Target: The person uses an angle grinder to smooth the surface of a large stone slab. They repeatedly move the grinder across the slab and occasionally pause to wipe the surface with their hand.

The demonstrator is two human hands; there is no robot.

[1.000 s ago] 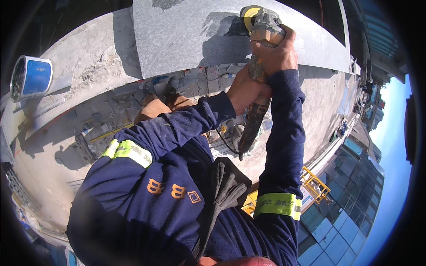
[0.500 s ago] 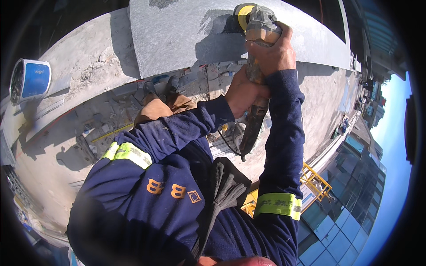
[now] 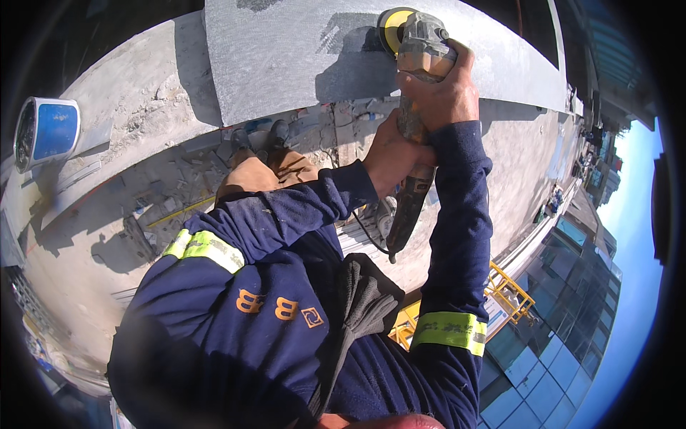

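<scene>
Gripping an angle grinder [image 3: 410, 124], both hands closed: left hand [image 3: 397, 154] wrapped round its body, right hand [image 3: 444, 89] round it just behind the head. Grinder head and yellow disc [image 3: 392, 32] over the grey panel [image 3: 279, 68]. Orange lettering [image 3: 286, 309] and square emblem [image 3: 312, 317] on navy jacket [image 3: 271, 357]. White bucket [image 3: 73, 129] with blue label [image 3: 56, 131] on concrete ledge [image 3: 139, 89], far left; contents too dark to identify.

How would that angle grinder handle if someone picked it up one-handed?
The grinder probably feels front-heavy: its bulky head and yellow disc sit at one end of a long, slim casing. That casing looks rigid, so it likely won't flex. The dark cord curving near its tail looks floppy and might drag.
</scene>
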